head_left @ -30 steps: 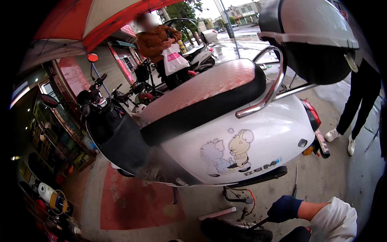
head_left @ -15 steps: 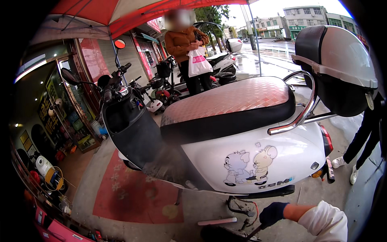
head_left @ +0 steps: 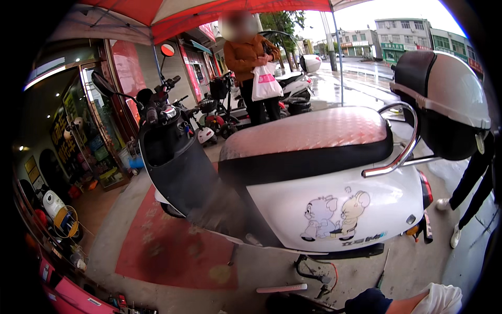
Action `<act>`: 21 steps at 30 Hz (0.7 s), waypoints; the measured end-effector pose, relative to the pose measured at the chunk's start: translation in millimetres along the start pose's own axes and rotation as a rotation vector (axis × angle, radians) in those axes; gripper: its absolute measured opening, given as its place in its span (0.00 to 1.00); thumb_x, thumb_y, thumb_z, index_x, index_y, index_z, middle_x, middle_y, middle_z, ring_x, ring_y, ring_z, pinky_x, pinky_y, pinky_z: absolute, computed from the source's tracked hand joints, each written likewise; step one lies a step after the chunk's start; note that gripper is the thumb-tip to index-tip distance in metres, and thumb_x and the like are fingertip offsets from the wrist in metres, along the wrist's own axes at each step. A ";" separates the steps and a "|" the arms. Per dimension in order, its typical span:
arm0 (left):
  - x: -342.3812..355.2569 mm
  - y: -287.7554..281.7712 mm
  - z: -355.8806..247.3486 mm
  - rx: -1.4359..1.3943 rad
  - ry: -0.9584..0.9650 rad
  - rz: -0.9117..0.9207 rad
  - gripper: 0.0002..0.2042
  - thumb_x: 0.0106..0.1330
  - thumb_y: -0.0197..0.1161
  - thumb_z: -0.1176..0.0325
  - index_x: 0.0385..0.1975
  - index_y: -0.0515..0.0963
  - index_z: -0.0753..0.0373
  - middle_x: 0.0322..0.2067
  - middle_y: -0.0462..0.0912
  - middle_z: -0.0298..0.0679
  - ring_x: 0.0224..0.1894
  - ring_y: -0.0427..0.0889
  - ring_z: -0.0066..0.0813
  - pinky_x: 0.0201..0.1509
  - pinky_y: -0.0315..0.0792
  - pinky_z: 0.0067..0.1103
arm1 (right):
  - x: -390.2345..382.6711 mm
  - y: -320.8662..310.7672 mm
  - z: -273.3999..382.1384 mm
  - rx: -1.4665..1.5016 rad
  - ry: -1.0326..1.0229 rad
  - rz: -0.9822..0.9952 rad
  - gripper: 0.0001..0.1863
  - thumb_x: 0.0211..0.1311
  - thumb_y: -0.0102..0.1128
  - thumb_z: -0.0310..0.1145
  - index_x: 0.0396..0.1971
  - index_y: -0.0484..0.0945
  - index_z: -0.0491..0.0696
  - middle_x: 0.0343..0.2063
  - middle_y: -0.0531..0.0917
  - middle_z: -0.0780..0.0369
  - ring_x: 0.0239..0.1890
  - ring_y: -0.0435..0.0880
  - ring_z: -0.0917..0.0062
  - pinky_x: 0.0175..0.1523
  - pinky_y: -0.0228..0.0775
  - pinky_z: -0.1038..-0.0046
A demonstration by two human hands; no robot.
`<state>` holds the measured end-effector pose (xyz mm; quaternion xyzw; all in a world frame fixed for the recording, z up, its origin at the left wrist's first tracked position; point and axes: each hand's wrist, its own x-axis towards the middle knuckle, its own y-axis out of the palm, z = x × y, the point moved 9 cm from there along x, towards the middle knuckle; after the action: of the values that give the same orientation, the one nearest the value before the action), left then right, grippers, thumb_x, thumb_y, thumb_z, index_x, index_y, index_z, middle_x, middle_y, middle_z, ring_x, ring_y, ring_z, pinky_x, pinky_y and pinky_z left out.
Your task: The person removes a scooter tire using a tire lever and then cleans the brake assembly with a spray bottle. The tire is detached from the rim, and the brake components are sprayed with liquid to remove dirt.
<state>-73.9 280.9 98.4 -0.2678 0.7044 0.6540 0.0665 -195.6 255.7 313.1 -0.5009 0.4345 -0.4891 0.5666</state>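
Note:
My right hand, in a dark blue glove, is low at the bottom edge, fingers curled; what it grips is hidden. Beside it lies a dark part, probably a tyre. Above stands a white scooter with a pink seat, cartoon animal decal and rear top box. Under its body hangs a bracket with a red cable. A screwdriver and a pale pink strip lie on the concrete. My left hand is out of view.
A person holding a white bag stands behind the scooter; another's legs are at right. Parked scooters stand behind, a shop doorway and red mat at left, a pink toolbox bottom left.
The view has tilted up, so the scooter and street sit differently in frame. My right hand has dropped toward the bottom edge; the dark tool seen in it earlier is now hidden.

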 end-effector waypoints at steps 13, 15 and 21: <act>-9.8 29.6 20.9 -0.001 -0.197 0.131 0.30 0.58 0.55 0.43 0.58 0.67 0.51 0.57 0.68 0.36 0.62 0.62 0.38 0.60 0.60 0.52 | -36.1 64.5 -35.5 0.996 0.279 1.135 0.21 0.58 0.48 0.35 0.53 0.68 0.49 0.25 0.80 0.61 0.14 0.71 0.81 0.15 0.62 0.78; -9.4 24.9 15.7 0.123 -0.134 0.041 0.29 0.58 0.55 0.42 0.58 0.67 0.49 0.57 0.67 0.34 0.63 0.61 0.37 0.59 0.61 0.52 | -29.8 73.3 -57.0 1.161 0.361 1.028 0.21 0.58 0.49 0.35 0.52 0.71 0.47 0.29 0.82 0.61 0.13 0.68 0.85 0.14 0.60 0.80; 15.9 -30.2 22.6 0.252 -0.086 0.116 0.24 0.62 0.48 0.41 0.56 0.68 0.41 0.55 0.70 0.26 0.59 0.64 0.29 0.54 0.64 0.52 | -33.7 83.4 -81.0 1.276 0.628 0.976 0.16 0.53 0.53 0.31 0.42 0.77 0.43 0.32 0.83 0.58 0.16 0.73 0.78 0.19 0.65 0.76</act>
<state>-79.1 297.9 61.5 -0.1878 0.7917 0.5740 0.0919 -270.1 279.1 220.6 0.3143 0.3797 -0.4573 0.7402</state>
